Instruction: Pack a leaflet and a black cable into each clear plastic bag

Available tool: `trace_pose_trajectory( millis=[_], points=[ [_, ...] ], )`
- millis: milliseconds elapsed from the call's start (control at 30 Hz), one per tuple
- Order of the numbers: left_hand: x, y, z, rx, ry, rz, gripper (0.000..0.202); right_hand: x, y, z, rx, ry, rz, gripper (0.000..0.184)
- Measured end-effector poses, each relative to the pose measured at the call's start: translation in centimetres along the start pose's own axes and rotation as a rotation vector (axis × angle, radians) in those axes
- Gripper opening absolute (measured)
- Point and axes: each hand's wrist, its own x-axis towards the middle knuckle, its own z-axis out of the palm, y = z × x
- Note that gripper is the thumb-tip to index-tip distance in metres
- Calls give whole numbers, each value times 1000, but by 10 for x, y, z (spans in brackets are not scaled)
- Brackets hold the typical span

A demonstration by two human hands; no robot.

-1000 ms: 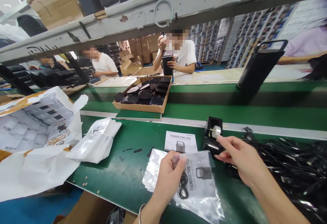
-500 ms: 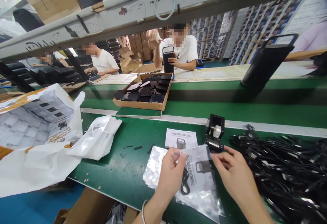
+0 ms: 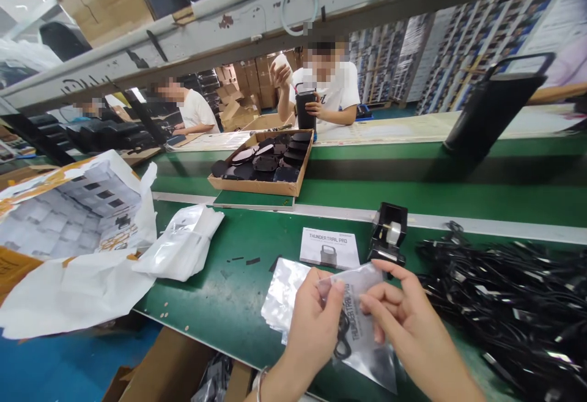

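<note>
A clear plastic bag (image 3: 376, 368) is held in front of me over the green bench. Through it show a coiled black cable (image 3: 343, 336) and a printed booklet (image 3: 354, 310) reading THUNDER TRAIL PRO. My left hand (image 3: 316, 319) pinches the bag's upper left corner between thumb and fingers. At the bag's upper right, my right hand (image 3: 406, 316) has its thumb and curled fingers closed on the plastic. Beneath and left of my left hand lies a stack of clear bags (image 3: 280, 295). Another booklet (image 3: 329, 249) lies flat just beyond the hands.
Right of me is a heap of black cables (image 3: 504, 304). A small tape dispenser (image 3: 389, 230) stands behind my right hand. White bags (image 3: 183, 243) lie left. A box of dark parts (image 3: 261, 163) and a black speaker (image 3: 495, 108) sit farther back. A co-worker (image 3: 325, 90) faces me.
My right hand has moved left and inward over the bag, covering part of the booklet; its fingers have curled. The left hand keeps its pinch. Across the bench, the co-worker's raised hand has shifted.
</note>
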Motion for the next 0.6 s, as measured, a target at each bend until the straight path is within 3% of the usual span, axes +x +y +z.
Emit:
trace_pose_trajectory(
  millis=[67, 167, 300, 433, 600],
  points=[
    [-4, 1, 0, -19, -3, -17, 34, 4, 5, 1, -55, 20, 37, 43],
    [-5, 0, 0, -103, 12, -49, 34, 5, 10, -1, -313, 63, 96, 40],
    [-5, 1, -13, -303, 24, -122, 29, 10, 21, -15, -707, 158, -9, 52],
    [-15, 10, -62, -256, 71, -126, 31, 31, 31, -44, -959, 398, -166, 75],
    [-52, 15, -153, 94, -38, -288, 32, 44, 22, -70, -1238, 455, -414, 68]
  ],
)
